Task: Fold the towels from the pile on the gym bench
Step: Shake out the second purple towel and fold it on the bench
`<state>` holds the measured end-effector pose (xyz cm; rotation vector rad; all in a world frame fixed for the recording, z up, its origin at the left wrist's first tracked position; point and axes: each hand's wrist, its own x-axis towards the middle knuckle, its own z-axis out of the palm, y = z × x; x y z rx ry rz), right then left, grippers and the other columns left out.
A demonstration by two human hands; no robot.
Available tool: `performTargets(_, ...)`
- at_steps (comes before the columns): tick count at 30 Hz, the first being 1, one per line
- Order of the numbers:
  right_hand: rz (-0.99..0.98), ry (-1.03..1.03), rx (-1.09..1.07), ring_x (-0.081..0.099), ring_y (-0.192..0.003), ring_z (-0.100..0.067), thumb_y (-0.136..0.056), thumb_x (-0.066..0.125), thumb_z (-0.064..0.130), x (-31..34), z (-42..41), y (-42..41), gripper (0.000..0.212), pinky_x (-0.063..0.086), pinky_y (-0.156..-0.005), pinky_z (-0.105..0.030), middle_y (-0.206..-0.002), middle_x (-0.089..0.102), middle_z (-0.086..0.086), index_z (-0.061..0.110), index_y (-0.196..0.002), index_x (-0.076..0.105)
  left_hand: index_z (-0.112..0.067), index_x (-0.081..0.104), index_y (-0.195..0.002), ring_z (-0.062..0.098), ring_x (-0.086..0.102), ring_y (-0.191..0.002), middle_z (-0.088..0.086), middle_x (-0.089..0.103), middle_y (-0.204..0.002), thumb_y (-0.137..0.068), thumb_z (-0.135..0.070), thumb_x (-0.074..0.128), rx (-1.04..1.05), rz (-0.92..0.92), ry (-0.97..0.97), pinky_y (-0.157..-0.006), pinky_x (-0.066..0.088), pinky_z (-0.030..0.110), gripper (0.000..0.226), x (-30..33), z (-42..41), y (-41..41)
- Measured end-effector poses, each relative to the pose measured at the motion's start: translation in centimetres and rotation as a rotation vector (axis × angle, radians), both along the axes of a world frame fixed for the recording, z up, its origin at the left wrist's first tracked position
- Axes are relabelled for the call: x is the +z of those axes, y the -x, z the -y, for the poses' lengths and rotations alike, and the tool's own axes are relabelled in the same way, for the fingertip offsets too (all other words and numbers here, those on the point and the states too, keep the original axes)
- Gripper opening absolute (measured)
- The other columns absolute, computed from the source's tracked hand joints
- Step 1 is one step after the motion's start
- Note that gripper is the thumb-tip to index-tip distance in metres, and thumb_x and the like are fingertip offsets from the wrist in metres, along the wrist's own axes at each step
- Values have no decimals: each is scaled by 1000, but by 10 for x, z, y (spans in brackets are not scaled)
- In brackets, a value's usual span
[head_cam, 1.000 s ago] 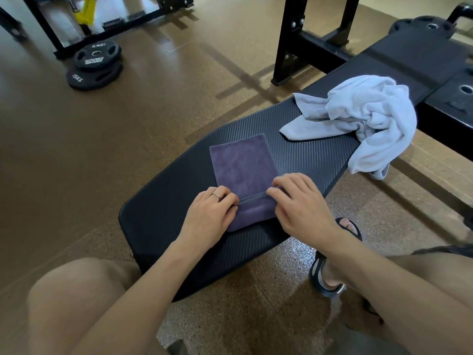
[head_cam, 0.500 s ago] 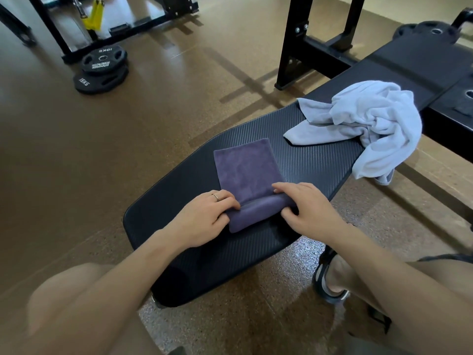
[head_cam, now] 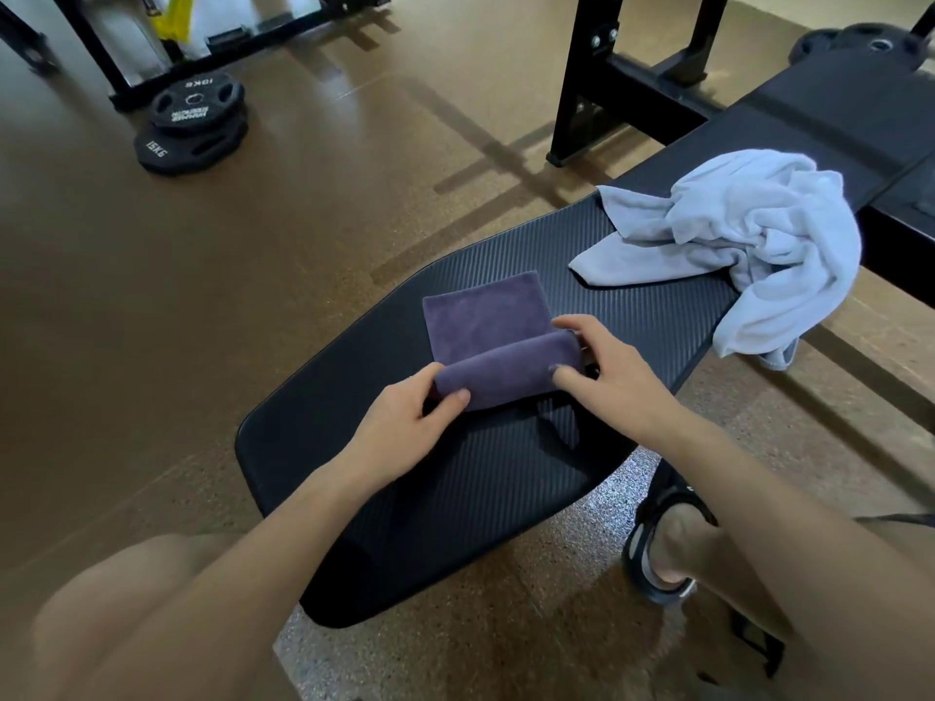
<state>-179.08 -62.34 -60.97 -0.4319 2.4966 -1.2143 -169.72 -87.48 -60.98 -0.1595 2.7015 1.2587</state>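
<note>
Folding purple towel [head_cam: 485, 316] mid-bench [head_cam: 632, 306], near edge lifted and rolling toward 12 o'clock. Left hand [head_cam: 405, 422] pinching roll's left end, thumb on top, fingers tucked under. Right hand [head_cam: 602, 366] pinching right end, thumb on front of roll, fingers curled over back. Far half lying flat on pad. Judging step as 2nd or 3rd fold of this towel, approx. half done. Next: carrying lifted edge over to far edge at 12, aligning corners, pressing flat. Then reaching to 2 o'clock for grey towel [head_cam: 749, 235], crumpled, unfolded, partly hanging off bench's right side.
</note>
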Motion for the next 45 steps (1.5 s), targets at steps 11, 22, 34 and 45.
performTargets(11,54,-27,-192,59,-76,2,-85,71,20,-1,23,17,33,40,-57,-12,-86,64,8,29,-111,52,-28,46,-107,11,62,-78,-8,63,-82,-106,-43,41,197,20,124,-71,52,41,16,-8,-4,19)
performTargets(22,-76,-299,-188,56,-109,-31,-80,70,25,5,31,15,70,45,-96,-46,-122,54,-8,18,-142,40,-26,36,-112,22,59,-75,-2,49,-108,-103,-37,47,147,-108,402,-65,52,43,18,-8,-16,31)
performTargets(34,-540,-648,518,8,-157,-17,-99,32,51,-27,14,2,73,14,-126,-45,-170,13,-1,19,-163,15,-19,61,-106,28,50,-87,9,55,-108,-99,-30,49,-103,-402,863,-72,43,40,18,-24,-2,43)
performTargets(45,-481,-503,447,24,-153,-15,-80,39,35,-20,4,24,79,17,-126,-38,-165,29,1,19,-158,33,-12,57,-126,25,51,-122,4,54,-132,-85,-71,48,-382,-356,848,-112,36,39,72,-10,10,32)
